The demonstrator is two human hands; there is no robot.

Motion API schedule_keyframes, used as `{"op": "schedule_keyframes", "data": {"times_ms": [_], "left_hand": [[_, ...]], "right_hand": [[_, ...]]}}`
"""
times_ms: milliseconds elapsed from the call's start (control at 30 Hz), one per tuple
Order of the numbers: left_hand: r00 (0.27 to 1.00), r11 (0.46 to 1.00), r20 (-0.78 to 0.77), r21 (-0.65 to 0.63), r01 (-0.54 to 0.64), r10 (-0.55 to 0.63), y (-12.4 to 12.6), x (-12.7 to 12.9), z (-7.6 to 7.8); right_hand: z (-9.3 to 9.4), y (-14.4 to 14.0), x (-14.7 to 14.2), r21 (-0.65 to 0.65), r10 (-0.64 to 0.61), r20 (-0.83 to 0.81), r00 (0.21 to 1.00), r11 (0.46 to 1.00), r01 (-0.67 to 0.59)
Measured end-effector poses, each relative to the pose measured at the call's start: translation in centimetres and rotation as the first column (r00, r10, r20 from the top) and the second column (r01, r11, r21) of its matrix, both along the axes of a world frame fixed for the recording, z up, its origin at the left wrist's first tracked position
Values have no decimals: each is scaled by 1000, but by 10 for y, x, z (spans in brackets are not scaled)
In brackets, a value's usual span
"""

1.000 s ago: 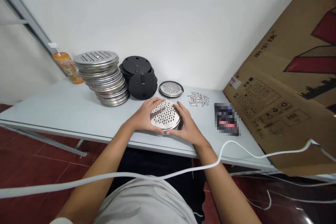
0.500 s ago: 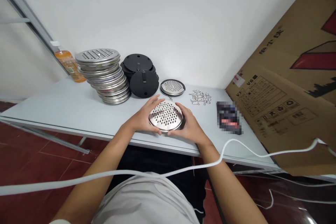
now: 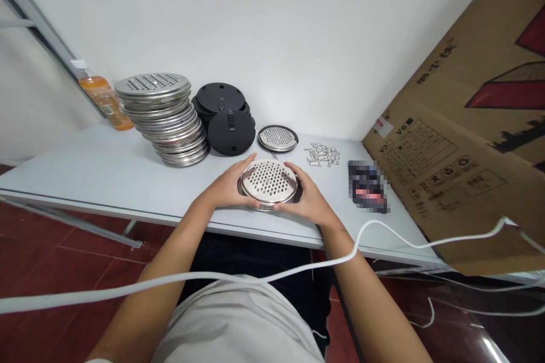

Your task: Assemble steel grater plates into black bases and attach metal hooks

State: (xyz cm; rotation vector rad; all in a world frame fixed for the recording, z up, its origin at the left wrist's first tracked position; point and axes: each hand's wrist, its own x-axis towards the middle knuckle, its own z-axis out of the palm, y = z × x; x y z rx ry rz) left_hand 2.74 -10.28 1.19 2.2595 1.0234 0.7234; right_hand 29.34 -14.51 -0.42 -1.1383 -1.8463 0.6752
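Note:
A round perforated steel disc (image 3: 268, 182) lies nearly flat on the pale table (image 3: 106, 170), held from both sides. My left hand (image 3: 227, 188) grips its left rim and my right hand (image 3: 307, 199) grips its right rim. A dark part shows under the disc's edge. Behind it lies a second perforated disc in a dark ring (image 3: 277, 138). Black round discs (image 3: 230, 130) lean in a pile further left, beside a tall leaning stack of steel discs (image 3: 164, 116).
A heap of small metal clips (image 3: 322, 155) and a blurred dark packet (image 3: 367, 187) lie to the right. A big cardboard sheet (image 3: 468, 136) leans at the right edge. An orange bottle (image 3: 102, 99) stands at the back left. A white cable (image 3: 213, 281) crosses below.
The steel disc was tilted up toward me and now lies nearly level on the table between my hands. The view has shifted slightly.

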Motion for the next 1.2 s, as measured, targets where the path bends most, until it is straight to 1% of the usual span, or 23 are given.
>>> {"op": "schedule_keyframes", "data": {"times_ms": [100, 200, 367, 500, 700, 900, 1067, 1200], "left_hand": [[998, 1000, -61, 26, -18, 20, -4, -1, 0], [993, 999, -120, 53, -12, 18, -6, -1, 2], [970, 998, -241, 57, 6, 8, -4, 1, 2], [975, 998, -220, 63, 14, 1, -3, -1, 0], [979, 999, -203, 51, 12, -2, -1, -2, -2], [978, 999, -207, 37, 18, -10, -1, -3, -2], [981, 999, -192, 28, 15, -9, -2, -4, -1], [984, 999, -178, 35, 17, -11, -4, -7, -1]], "right_hand": [[0, -2, 0, 10, 18, 75, 997, 1000, -18], [-3, -3, -1, 28, 30, 117, 993, 999, -34], [-4, -3, -1, -5, 55, 202, 978, 998, -55], [-1, -4, -1, -18, 61, 236, 970, 998, -59], [-1, -3, -1, 3, 59, 228, 972, 998, -61], [-2, -3, -1, -19, 64, 224, 972, 998, -62], [0, -5, -3, 3, 58, 205, 977, 998, -60], [1, -4, -4, 35, 72, 222, 972, 996, -82]]}}
